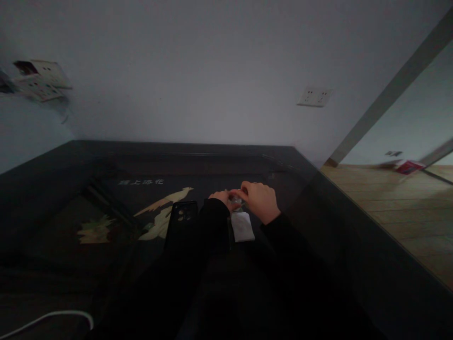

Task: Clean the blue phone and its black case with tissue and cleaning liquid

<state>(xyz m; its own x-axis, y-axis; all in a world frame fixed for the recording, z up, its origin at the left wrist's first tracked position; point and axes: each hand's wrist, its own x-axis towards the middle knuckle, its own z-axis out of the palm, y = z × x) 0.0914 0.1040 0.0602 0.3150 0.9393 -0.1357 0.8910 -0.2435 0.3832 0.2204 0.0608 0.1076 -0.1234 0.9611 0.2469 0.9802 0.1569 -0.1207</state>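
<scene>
Both my hands meet over the middle of a dark glass-topped table (336, 222). My left hand (221, 196) and my right hand (260, 200) are closed together on a small shiny, crinkled thing (236, 201) that I cannot make out. A white paper or cloth square (242, 227) lies on the table just below the hands. A black phone (180, 222) lies face down to the left of my left sleeve.
The table top bears an inlaid bird picture (163, 208) with characters above it. A white cable (53, 318) curls at the near left. Wall sockets (314, 96) sit on the back wall. A wooden floor (406, 203) lies beyond the table's right edge.
</scene>
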